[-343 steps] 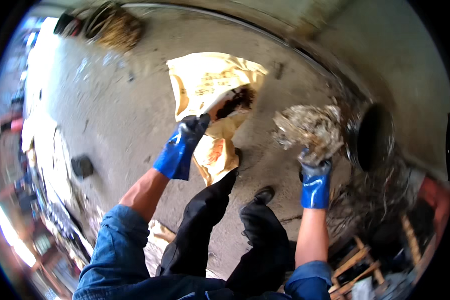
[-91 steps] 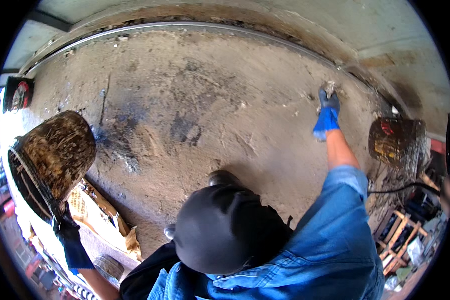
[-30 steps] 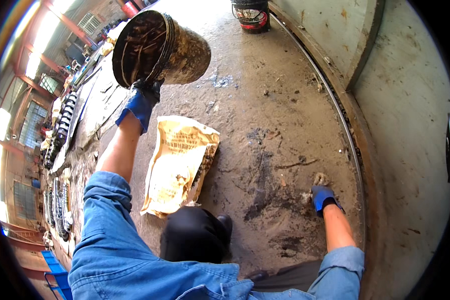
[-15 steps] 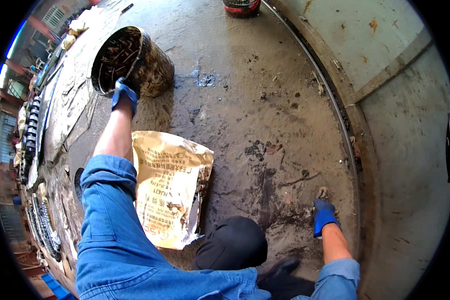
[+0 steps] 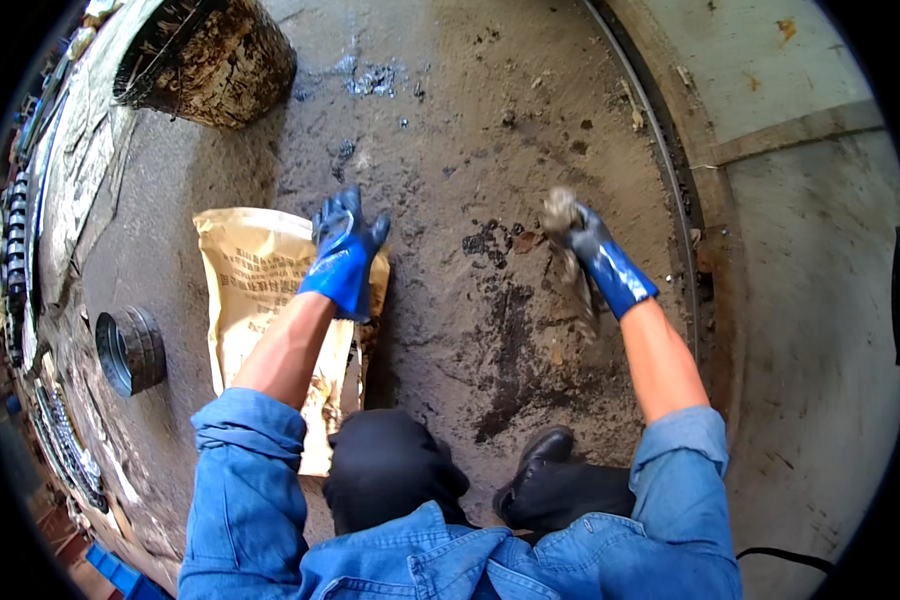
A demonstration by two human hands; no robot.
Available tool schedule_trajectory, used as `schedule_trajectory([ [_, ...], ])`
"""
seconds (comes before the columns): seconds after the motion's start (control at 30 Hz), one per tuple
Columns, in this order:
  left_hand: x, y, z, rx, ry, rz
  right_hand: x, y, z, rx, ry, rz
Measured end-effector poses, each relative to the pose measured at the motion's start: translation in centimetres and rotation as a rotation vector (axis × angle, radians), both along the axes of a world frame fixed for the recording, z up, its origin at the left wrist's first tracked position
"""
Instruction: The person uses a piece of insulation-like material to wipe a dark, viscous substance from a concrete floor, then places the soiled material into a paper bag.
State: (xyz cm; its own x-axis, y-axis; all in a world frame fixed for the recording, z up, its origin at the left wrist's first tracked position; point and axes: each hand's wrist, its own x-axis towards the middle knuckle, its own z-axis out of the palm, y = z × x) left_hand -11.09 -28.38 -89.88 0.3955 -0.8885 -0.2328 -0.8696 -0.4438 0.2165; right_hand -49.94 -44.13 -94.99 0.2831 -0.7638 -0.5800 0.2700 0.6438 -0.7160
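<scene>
My left hand [image 5: 345, 240], in a blue coated glove, hovers over the top right of a tan paper sack [image 5: 255, 270]. Its fingers are spread and it holds nothing. In a matching glove, my right hand [image 5: 602, 255] is closed on a dirty grey rag [image 5: 562, 208], which is bunched above the fist with a blurred strip hanging below. A large bucket [image 5: 232, 65], crusted brown and black, stands at the upper left, out of reach of both hands. The sack lies on the floor beside my knee, printed side up.
A short round metal tin [image 5: 130, 350] sits left of the sack. Dark lumps [image 5: 485, 240] and dirt are scattered over the floor [image 5: 440, 150]. A curved metal rim [image 5: 660, 130] and a pale wall panel [image 5: 800, 260] bound the right side. Crumpled sheeting [image 5: 95, 170] lies far left.
My left hand has let go of the bucket rim and come back over the sack, fingers spread. My right hand has risen from the floor at the right, bringing up the rag.
</scene>
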Motion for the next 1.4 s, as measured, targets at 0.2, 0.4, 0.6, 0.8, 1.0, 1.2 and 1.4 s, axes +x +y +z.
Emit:
schedule_trajectory([
  [0.2,-0.1,1.1,-6.5,0.082,-0.065,-0.014,0.5,-2.8,-4.9,-1.088,0.511,0.565],
  [0.4,0.1,0.2,-3.7,0.217,-0.036,-0.003,-1.6,-6.2,-3.0,-1.120,0.531,0.337],
  [0.6,0.8,0.8,-4.8,0.212,-0.053,-0.001,-4.6,-6.1,-4.1,-1.036,0.864,-0.011],
  [0.8,0.2,0.0,-4.9,0.217,-0.049,-0.008,-2.4,-4.9,-5.4,-1.056,0.792,0.214],
  [1.0,0.3,-0.1,-4.7,0.219,-0.061,-0.033,2.1,-3.0,-5.2,-1.150,0.827,0.310],
  [1.2,0.8,0.7,-4.9,0.196,-0.065,-0.010,0.7,-5.2,-2.7,-0.841,0.654,0.165],
  [1.4,0.3,0.7,-5.1,0.167,-0.067,-0.027,3.9,-3.8,-6.6,-0.528,0.042,-0.050],
])
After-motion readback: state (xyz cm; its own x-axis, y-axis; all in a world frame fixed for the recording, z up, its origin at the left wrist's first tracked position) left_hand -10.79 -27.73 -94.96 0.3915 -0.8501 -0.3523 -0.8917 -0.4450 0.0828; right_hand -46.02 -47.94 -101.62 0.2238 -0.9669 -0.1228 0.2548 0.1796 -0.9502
